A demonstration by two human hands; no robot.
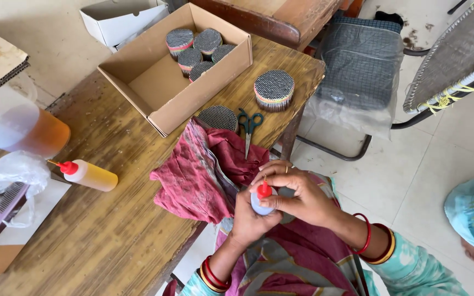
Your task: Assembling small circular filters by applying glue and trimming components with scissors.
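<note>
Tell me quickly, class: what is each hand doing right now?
Left hand: closed around the small bottle, holding it upright.
Right hand: fingers pinched on the bottle's red cap.

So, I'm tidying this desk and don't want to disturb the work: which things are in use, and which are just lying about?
In use:
small bottle with red nozzle cap, held by left hand and right hand

Lying about:
yellow squeeze bottle
scissors
red cloth
cardboard box holding stick bundles
loose bundle on the table
</note>
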